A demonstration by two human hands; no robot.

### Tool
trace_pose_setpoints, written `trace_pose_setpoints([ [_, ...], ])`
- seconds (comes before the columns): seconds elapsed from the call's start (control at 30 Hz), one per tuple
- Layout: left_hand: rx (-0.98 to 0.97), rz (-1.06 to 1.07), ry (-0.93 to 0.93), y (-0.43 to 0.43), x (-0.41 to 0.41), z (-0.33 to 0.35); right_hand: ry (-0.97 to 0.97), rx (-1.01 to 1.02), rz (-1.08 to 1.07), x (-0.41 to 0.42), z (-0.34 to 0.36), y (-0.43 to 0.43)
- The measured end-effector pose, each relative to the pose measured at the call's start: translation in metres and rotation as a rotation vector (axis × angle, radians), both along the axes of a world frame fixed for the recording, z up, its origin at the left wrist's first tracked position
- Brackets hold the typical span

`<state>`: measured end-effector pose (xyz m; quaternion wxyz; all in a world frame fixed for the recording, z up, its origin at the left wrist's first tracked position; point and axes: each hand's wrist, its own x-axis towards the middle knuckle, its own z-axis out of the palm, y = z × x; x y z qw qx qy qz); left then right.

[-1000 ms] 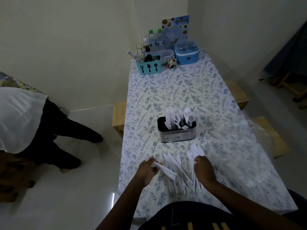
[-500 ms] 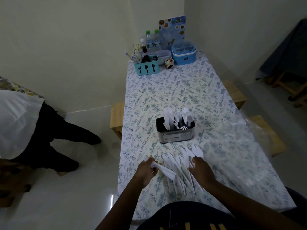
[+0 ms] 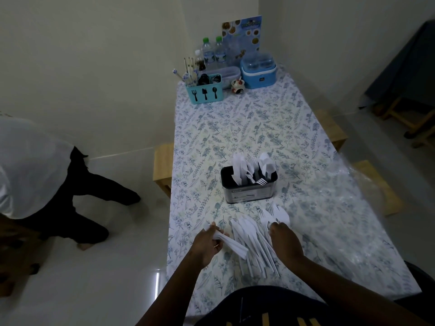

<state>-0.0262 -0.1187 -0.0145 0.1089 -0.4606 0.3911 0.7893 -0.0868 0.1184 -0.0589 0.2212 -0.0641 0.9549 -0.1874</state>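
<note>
The floral-clothed worktop point(image 3: 259, 128) carries a black cutlery holder point(image 3: 249, 194) stocked with white plastic pieces. Just in front of the holder lies a fanned pile of white plastic cutlery point(image 3: 254, 234). The right hand point(image 3: 286, 241) rests on it, fingers bent down; whether it grasps a piece cannot be told. In front and left of the holder, the left hand point(image 3: 207, 243) grips a bundle of plastic knives point(image 3: 235, 245).

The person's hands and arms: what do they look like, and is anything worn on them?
The left arm and right arm are bare, with no sleeves, watch or bracelet in view. The left hand and right hand have no gloves. One left finger seems to wear a thin ring.
</note>
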Motion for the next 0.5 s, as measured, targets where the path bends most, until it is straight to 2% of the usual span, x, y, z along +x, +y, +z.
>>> trace_pose_setpoints([
  [0.1,0.019,-0.010,0.004,0.000,-0.001,0.002,0.096,-0.045,-0.064,0.002,0.010,0.000],
  [0.5,0.023,-0.068,-0.025,0.010,-0.008,0.004,0.128,0.072,-0.039,-0.001,0.014,-0.009],
])
